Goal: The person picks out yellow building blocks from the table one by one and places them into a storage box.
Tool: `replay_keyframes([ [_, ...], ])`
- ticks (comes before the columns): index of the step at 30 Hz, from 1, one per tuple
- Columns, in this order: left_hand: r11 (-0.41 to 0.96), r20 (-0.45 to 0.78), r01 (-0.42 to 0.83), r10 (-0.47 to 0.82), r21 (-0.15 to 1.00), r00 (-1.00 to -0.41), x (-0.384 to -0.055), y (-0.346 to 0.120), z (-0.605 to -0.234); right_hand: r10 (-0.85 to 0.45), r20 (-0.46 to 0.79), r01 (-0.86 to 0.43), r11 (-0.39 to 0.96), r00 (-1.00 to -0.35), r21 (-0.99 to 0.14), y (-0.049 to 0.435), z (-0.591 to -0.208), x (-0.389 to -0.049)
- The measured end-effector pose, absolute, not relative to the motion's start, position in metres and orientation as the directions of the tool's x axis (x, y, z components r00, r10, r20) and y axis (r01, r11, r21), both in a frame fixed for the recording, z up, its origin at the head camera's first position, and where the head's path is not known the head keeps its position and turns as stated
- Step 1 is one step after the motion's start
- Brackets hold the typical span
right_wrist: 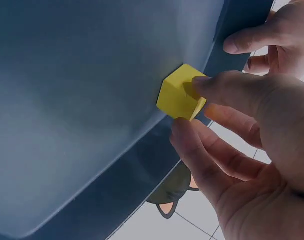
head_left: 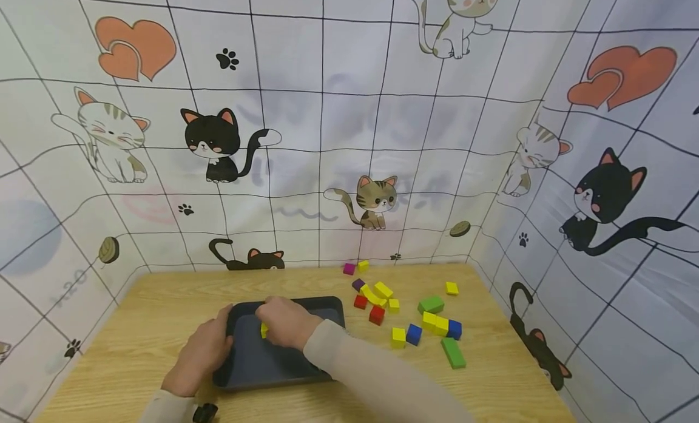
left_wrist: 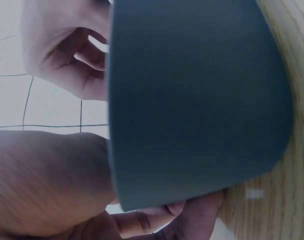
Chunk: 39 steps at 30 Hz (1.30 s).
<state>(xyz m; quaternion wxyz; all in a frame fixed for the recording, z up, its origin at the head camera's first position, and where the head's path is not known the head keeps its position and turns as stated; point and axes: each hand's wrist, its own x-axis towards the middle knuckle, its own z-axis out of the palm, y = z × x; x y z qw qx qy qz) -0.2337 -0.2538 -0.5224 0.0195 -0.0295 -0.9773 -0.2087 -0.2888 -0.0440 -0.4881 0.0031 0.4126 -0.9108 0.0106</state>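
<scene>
A dark grey tray (head_left: 262,368) lies on the wooden table. Inside it, near the far left corner, my right hand (head_left: 286,323) pinches a yellow block (right_wrist: 179,92) between thumb and fingertips. The block sits right at the tray floor in the right wrist view, and in the head view my hand covers most of it. My left hand (head_left: 202,353) grips the tray's left side, its thumb over the rim and its fingers around the outside. The left wrist view is largely filled by the tray's outer wall, with the left fingers (left_wrist: 142,222) at its corner.
Right of the tray lie scattered blocks: several yellow ones (head_left: 398,337), two red (head_left: 377,315), two blue (head_left: 414,334), two green (head_left: 453,353) and two purple (head_left: 349,269). A cat-printed curtain (head_left: 322,138) surrounds the table (head_left: 147,314). A small black object (head_left: 205,412) shows by the left sleeve.
</scene>
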Motion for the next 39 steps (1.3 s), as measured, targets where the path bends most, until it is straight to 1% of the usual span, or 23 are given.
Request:
replay_keyframes([
  [5, 0.911, 0.059, 0.062, 0.041, 0.409, -0.997, -0.233, -0.253, -0.522, -0.740, 0.021, -0.740, 0.670, -0.672, -0.058, -0.033, -0.485, -0.291],
  [12, 0.914, 0.054, 0.047, 0.027, 0.402, -0.998, -0.232, -0.252, -0.520, -0.722, 0.044, -0.723, 0.689, -0.690, -0.052, -0.016, -0.478, -0.294],
  [22, 0.910, 0.051, 0.046, 0.027, 0.411, -0.998, -0.229, -0.251, -0.517, -0.658, 0.069, -0.660, 0.738, -0.750, -0.140, 0.020, -0.464, -0.307],
  [26, 0.911, 0.055, 0.051, 0.031, 0.410, -0.998, -0.228, -0.250, -0.516, -0.628, 0.089, -0.633, 0.758, -0.773, -0.155, 0.035, -0.462, -0.315],
  [33, 0.915, 0.048, 0.044, 0.027, 0.401, -0.998, -0.228, -0.249, -0.515, -0.570, 0.116, -0.581, 0.783, -0.813, -0.224, 0.069, -0.460, -0.327],
  [39, 0.916, 0.059, 0.052, 0.032, 0.397, -0.998, -0.229, -0.249, -0.517, -0.543, 0.148, -0.562, 0.789, -0.827, -0.249, 0.101, -0.464, -0.337],
])
